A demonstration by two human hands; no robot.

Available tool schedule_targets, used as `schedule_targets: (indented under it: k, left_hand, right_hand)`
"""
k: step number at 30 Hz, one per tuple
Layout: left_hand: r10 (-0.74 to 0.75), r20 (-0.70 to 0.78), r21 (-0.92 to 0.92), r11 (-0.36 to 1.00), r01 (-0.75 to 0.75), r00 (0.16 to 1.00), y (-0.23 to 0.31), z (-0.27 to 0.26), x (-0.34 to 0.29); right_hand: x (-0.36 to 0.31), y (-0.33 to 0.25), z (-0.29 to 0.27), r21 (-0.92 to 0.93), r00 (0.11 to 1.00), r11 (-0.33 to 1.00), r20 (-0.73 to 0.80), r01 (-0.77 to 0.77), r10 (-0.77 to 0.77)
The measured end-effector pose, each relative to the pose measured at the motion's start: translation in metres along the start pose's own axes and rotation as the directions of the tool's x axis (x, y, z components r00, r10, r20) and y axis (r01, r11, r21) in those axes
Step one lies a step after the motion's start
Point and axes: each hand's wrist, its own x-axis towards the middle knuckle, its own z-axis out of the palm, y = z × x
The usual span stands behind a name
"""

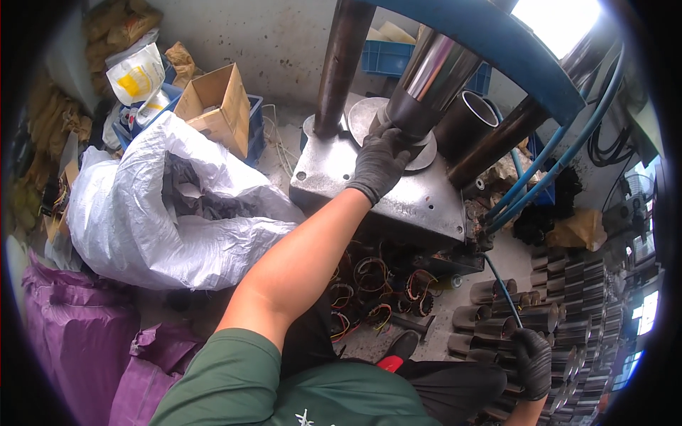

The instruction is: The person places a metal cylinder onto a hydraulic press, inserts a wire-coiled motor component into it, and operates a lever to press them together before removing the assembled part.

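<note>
My left hand (380,163), in a dark grey glove, curls its fingers against a dark metal cylinder (415,110) at the lower end of a shiny press ram (444,62). Under that cylinder lies a round metal plate (419,157) on the press's thick steel bed (334,167). Low on the right, my right hand (531,362), gloved alike, is closed round the end of a thin dark lever (503,287) that runs up toward the bed's corner. An open-ended dark tube (469,122) stands on the bed, right of the ram.
Steel columns (341,67) and a blue crossbeam (490,39) frame the press. Blue hoses (547,167) hang at right. Rows of metal cylinders (547,319) cover the floor there. Wired coils (373,277) lie below the bed. At left sit a white sack (121,220) and purple bags (78,334).
</note>
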Motion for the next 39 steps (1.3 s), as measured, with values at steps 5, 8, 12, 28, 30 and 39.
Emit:
schedule_targets:
  k: [5, 8, 12, 28, 30, 39]
  left_hand:
    - [-0.008, 0.009, 0.016, 1.0, 0.008, 1.0, 0.004, -0.002, -0.002]
    - [-0.014, 0.003, 0.017, 1.0, 0.014, 1.0, 0.003, -0.002, -0.001]
    - [0.003, -0.026, -0.008, 1.0, -0.003, 1.0, 0.0, -0.002, -0.001]
    - [-0.188, 0.078, 0.743, 0.666, 0.068, 0.979, -0.052, -0.045, -0.024]
    - [-0.274, 0.161, 0.791, 0.61, 0.042, 0.948, -0.04, -0.039, -0.031]
    - [0.303, 0.806, 0.155, 0.721, -0.675, 0.508, 0.036, 0.046, -0.124]
  right_hand:
    - [-0.002, 0.029, 0.003, -0.093, 0.973, 0.99, 0.216, 0.11, -0.088]
    - [0.001, 0.031, 0.0, -0.026, 0.972, 0.993, 0.212, 0.114, -0.106]
    - [0.003, 0.022, 0.001, -0.079, 0.98, 0.997, 0.199, 0.014, 0.002]
    - [0.183, 0.027, -0.106, -0.566, 0.462, 0.765, -0.613, 0.309, -0.64]
    - [0.201, 0.025, -0.108, -0.526, 0.481, 0.783, -0.62, 0.333, -0.62]
    - [0.208, 0.027, -0.109, -0.274, 0.575, 0.882, -0.676, 0.383, -0.46]
